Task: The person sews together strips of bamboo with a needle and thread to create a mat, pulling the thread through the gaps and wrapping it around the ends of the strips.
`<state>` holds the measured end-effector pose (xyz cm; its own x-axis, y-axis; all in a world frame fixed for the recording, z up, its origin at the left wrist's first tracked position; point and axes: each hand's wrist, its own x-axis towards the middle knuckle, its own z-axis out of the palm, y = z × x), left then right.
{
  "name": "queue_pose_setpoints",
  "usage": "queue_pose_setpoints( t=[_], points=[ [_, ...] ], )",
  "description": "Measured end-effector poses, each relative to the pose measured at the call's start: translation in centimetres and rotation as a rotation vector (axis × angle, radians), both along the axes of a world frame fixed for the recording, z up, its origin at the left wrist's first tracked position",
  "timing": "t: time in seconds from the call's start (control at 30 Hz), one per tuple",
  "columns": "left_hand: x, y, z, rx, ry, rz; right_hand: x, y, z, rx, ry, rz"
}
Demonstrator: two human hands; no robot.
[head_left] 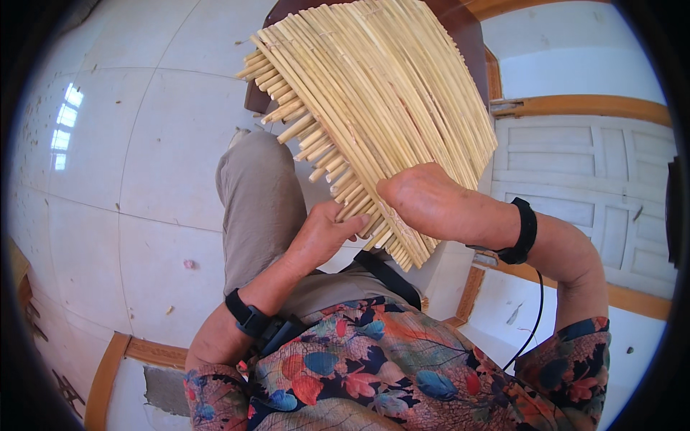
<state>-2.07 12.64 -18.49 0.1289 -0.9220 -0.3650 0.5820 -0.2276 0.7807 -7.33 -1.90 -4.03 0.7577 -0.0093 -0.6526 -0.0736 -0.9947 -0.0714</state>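
Note:
A mat of pale yellow plant stalks (pixel 388 86) slants from my lap up to the far side. Its upper stalks lie side by side along its length. Beneath them a second layer runs crosswise, with uneven ends sticking out on the left edge. My left hand (pixel 323 233) grips those ends near the mat's near corner, thumb on top and the other fingers partly hidden. Closed in a fist, my right hand (pixel 424 201) rests on the mat's upper face near that corner. Whatever is inside this fist is hidden.
Under the mat's far part stands a dark red-brown table or stool (pixel 460 25). My knee (pixel 259 179) is left of the mat. Small bits lie scattered on the tiled floor (pixel 172 144). A white panelled door (pixel 560 169) is at the right. A black cable (pixel 535 316) hangs beside my right arm.

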Motion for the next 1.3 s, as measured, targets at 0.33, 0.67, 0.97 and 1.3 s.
queue_pose_setpoints(
  t=[0.33,0.67,0.97,1.3],
  points=[
    [0.2,0.2,0.2,-0.029,-0.015,-0.009,-0.2,0.0,-1.0,-0.012,-0.015,-0.015],
    [3.2,3.6,3.5,-0.361,-0.195,0.006,-1.8,2.9,4.4,-0.074,-0.288,-0.099],
    [6.4,5.7,5.9,-0.744,-0.424,0.004,-9.0,14.1,4.5,-0.142,-0.717,-0.217],
    [7.1,8.0,5.9,-0.865,-0.821,0.159,-11.2,15.4,-0.3,-0.584,-1.182,-0.161]
  ],
)
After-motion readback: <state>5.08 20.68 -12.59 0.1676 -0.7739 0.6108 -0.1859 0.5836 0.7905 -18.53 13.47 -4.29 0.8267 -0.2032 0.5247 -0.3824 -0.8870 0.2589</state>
